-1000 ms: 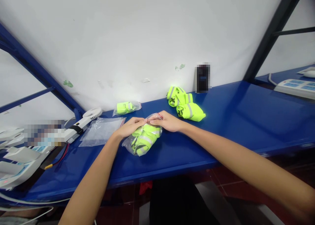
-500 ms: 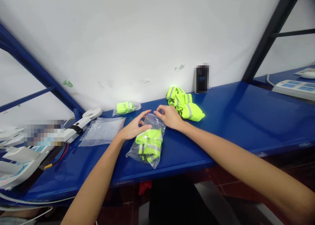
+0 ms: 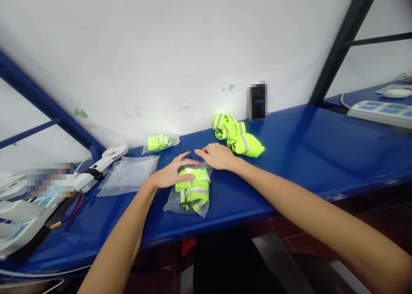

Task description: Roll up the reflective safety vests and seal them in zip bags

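A: Where does the bagged neon-yellow reflective band (image 3: 192, 190) lie against the hands?

B: At the frame's centre, flat on the blue worktop (image 3: 322, 156). The left hand (image 3: 170, 174) lies flat on the bag's upper left part, grip released, fingers spread. The right hand (image 3: 217, 156) presses the bag's top edge, fingers flat, clasping nothing.

A: How near the edge?

B: The bag's lower end sits close to the worktop's front edge.

A: Open room?

B: Bare blue surface to the right of centre. Loose reflective bands (image 3: 236, 135) lie just beyond the right hand; empty zip bags (image 3: 128, 174) lie left, a smaller packed bag (image 3: 160, 142) above them.
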A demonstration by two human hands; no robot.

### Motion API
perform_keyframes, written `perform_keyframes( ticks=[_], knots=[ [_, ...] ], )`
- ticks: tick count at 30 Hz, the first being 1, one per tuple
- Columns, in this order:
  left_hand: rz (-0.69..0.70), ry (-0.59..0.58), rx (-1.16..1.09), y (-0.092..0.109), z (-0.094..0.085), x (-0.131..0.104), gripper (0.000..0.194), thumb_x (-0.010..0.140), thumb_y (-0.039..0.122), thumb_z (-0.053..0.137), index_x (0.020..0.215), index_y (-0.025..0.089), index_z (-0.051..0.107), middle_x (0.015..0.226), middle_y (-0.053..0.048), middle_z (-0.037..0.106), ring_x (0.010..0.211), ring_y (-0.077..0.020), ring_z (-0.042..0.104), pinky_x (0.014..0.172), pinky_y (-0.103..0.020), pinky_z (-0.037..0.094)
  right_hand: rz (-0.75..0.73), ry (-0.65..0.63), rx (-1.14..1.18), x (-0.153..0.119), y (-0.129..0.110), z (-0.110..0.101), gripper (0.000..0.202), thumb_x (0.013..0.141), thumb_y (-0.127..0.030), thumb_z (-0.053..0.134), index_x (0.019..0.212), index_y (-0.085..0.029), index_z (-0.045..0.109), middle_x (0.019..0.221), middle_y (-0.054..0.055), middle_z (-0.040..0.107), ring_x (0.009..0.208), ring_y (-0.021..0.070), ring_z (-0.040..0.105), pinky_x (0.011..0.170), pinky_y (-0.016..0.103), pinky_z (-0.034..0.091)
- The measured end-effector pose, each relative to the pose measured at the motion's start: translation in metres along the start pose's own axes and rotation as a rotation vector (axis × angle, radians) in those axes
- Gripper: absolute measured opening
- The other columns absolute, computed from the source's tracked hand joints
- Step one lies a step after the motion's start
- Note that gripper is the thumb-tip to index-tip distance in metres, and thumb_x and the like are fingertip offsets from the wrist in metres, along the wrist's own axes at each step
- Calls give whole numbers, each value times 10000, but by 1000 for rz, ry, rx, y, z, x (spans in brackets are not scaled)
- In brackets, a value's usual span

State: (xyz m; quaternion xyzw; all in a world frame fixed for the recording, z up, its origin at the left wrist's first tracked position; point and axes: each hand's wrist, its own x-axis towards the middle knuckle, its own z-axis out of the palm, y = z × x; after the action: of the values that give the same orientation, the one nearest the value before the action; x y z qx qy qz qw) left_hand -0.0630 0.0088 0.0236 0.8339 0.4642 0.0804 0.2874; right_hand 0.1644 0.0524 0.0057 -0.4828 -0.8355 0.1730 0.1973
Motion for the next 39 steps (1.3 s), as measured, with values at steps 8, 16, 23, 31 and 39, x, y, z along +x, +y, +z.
perform_keyframes(
  ticks=[8,16,23,31,39],
  knots=[
    [-2,256,-355,-16,3,7,568,955,564,323,1218,233,704,1473,-57,519,1385,-307,419,1132,-416,330,-12,-27,64,0,-1,-3,231,886,-332,506,1024,-191,627,944,99,712,816,237,643,656,292,402],
    [-146,425,-396,-14,13,21,468,788,432,657,1165,159,698,821,-41,715,694,-175,624,648,-284,464,-13,-232,173,-6,-11,-19,237,870,-288,530,756,-154,690,775,91,721,713,200,643,608,261,389],
    [-147,546,-828,-4,16,21,770,591,301,840,1305,152,592,816,-21,728,674,-146,644,675,-268,495,-202,29,150,0,-4,-3,122,903,-208,526,941,-197,641,878,34,706,760,158,608,664,246,363],
    [-231,715,-970,2,19,30,380,620,454,820,785,132,706,734,-45,712,623,-147,617,622,-262,470,-186,154,370,5,-3,0,89,881,-164,581,925,-163,658,902,46,717,813,153,638,718,241,418],
    [-216,737,-659,-13,20,29,314,732,471,709,745,157,712,692,-14,673,604,-133,550,583,-245,393,-169,128,353,6,0,5,168,911,-197,519,951,-174,681,884,36,721,787,151,628,704,238,404]
  ],
)
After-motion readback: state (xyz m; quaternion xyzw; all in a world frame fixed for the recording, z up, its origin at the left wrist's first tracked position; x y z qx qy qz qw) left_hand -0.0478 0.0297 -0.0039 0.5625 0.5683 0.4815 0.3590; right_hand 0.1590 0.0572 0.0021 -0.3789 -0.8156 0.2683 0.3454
